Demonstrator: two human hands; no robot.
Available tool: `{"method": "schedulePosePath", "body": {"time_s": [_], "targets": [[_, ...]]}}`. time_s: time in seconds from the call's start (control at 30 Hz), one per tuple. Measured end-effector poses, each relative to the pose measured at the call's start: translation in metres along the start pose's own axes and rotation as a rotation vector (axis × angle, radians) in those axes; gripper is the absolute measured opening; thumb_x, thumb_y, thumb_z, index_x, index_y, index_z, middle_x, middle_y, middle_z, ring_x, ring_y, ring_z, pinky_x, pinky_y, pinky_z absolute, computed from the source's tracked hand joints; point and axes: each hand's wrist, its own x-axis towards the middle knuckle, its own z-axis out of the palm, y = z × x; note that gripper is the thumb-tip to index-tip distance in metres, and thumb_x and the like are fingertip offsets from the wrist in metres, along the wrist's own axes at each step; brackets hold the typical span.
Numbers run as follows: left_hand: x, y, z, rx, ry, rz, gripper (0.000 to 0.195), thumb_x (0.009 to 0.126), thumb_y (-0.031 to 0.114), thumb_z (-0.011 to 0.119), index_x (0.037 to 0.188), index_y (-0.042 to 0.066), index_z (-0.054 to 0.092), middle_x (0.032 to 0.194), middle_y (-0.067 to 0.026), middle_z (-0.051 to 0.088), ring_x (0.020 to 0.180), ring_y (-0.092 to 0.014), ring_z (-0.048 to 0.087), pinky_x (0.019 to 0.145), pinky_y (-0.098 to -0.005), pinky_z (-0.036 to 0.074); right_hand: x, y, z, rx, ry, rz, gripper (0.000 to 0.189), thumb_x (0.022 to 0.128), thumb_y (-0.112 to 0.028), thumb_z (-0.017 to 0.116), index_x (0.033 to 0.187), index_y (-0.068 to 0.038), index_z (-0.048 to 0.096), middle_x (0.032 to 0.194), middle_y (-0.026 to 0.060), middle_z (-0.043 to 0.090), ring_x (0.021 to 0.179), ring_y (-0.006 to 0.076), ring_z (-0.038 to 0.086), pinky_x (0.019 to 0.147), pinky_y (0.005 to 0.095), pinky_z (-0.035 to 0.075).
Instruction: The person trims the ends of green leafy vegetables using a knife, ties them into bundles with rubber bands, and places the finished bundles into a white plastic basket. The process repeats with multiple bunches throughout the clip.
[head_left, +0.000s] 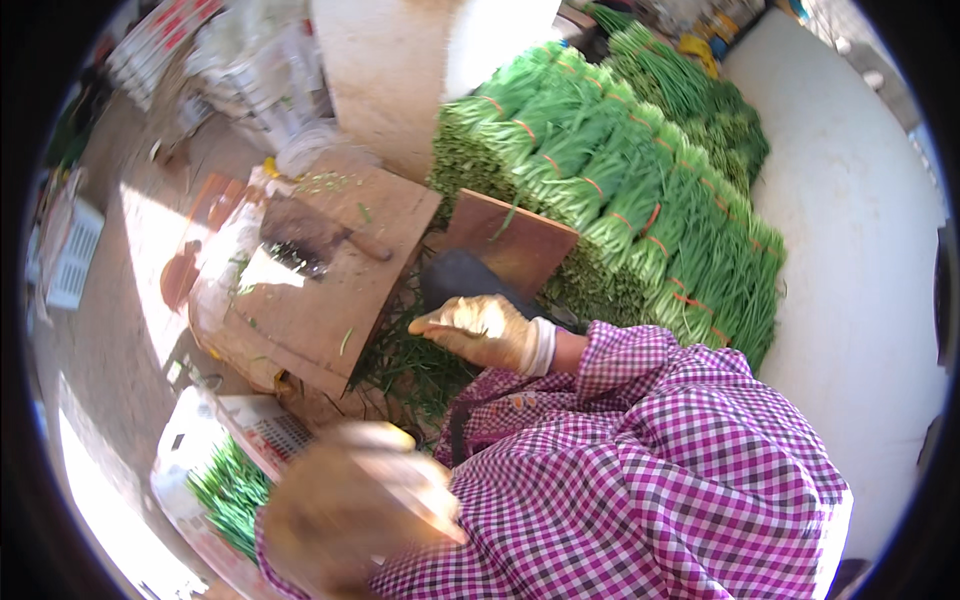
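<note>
My right hand (480, 330), in a stained work glove with a white cuff, reaches out palm up above my dark-clad knee (461, 277). Its fingers are extended, and nothing shows in them. Close to the camera, my left hand (367, 502), also gloved, is strongly blurred in front of my checked shirt; its grip cannot be made out. Before me stands a low wooden cutting board (315, 307) strewn with green scraps. A cleaver (304, 229) lies flat on it, its wooden handle pointing towards the stacked greens. Neither hand touches the board.
Bundles of chive-like greens (600, 172), tied with orange bands, are stacked beside a white wall panel (840, 195). A brown board (517, 240) leans there. Loose leaves (409, 352) litter the floor. A white crate (176, 457) holds more greens (232, 487). Plastic-wrapped goods (255, 75) stand behind.
</note>
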Motion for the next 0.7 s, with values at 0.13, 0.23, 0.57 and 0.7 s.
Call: {"method": "schedulePosePath", "body": {"time_s": [0.13, 0.23, 0.57, 0.7], "targets": [[0.092, 0.02, 0.053, -0.031, -0.093, -0.122, 0.026, 0.087, 0.029, 0.067, 0.097, 0.005, 0.074, 0.094, -0.006, 0.073, 0.091, -0.027, 0.071, 0.08, -0.0454, 0.06, -0.053, 0.039, -0.044, 0.041, 0.232, 0.149, 0.026, 0.098, -0.024, 0.059, 0.119, -0.015, 0.071, 0.1, 0.0101, 0.072, 0.094, 0.0302, 0.069, 0.082, 0.0396, 0.056], [0.127, 0.005, 0.074, 0.076, -0.202, -0.076, 0.025, 0.082, 0.028, 0.07, 0.093, 0.006, 0.074, 0.09, -0.0038, 0.073, 0.085, -0.022, 0.07, 0.078, -0.0416, 0.06, -0.077, 0.053, -0.053, -0.037, 0.227, 0.184, 0.025, 0.096, -0.021, 0.061, 0.118, -0.015, 0.071, 0.096, 0.0101, 0.071, 0.09, 0.031, 0.069, 0.077, 0.041, 0.056], [0.212, -0.025, 0.164, -0.251, -0.387, -0.277, 0.028, 0.086, 0.025, 0.069, 0.108, 0.008, 0.068, 0.109, -0.0022, 0.073, 0.102, -0.024, 0.07, 0.087, -0.041, 0.057, -0.133, 0.102, -0.068, 0.088, 0.464, 0.232, 0.021, 0.093, -0.02, 0.064, 0.11, -0.012, 0.072, 0.098, 0.0116, 0.071, 0.091, 0.032, 0.069, 0.081, 0.0429, 0.055], [0.235, -0.049, 0.189, -0.37, -0.537, -0.053, 0.026, 0.088, 0.026, 0.067, 0.107, 0.009, 0.067, 0.108, -0.0029, 0.073, 0.099, -0.025, 0.072, 0.084, -0.0421, 0.058, -0.159, 0.107, -0.076, 0.104, 0.519, 0.349, 0.023, 0.094, -0.023, 0.062, 0.111, -0.013, 0.073, 0.099, 0.0113, 0.071, 0.092, 0.0318, 0.069, 0.082, 0.0428, 0.055]]}}
